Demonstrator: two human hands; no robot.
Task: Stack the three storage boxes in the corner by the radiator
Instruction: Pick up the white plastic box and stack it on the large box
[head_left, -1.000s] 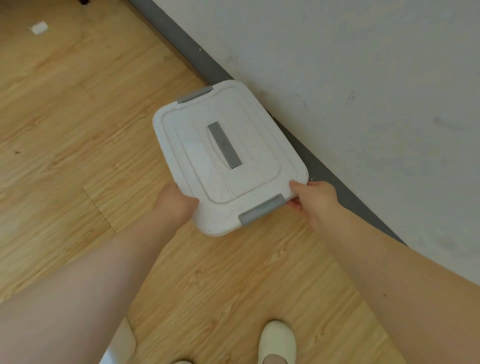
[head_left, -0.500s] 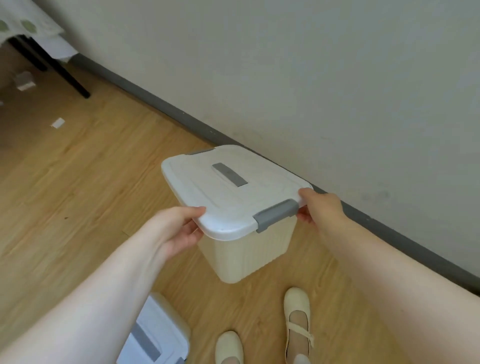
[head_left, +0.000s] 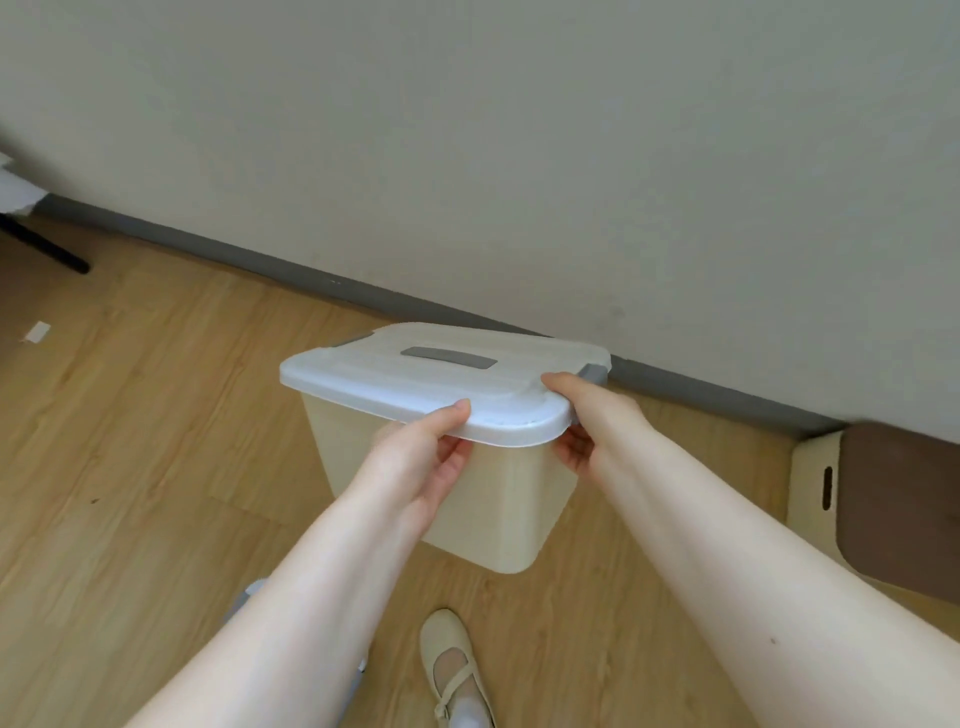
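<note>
A cream storage box (head_left: 498, 499) with a white lid and grey clips hangs in the air in front of me, above the wooden floor. My left hand (head_left: 421, 457) grips the lid's near rim, thumb on top and fingers under the edge. My right hand (head_left: 592, 421) holds the box's right near corner, beside a grey clip. A sliver of a second box (head_left: 249, 592) peeks out behind my left forearm. No radiator is in view.
A pale wall with a grey skirting board (head_left: 218, 249) runs across behind the box. A wooden stool with a brown seat (head_left: 893, 499) stands at the right edge. A black table leg (head_left: 47, 249) and a paper scrap (head_left: 37, 331) lie far left. My shoe (head_left: 452, 665) is below.
The box has come up off the floor and turned, its long side now facing me. My view has swung right along the wall, bringing the stool into sight.
</note>
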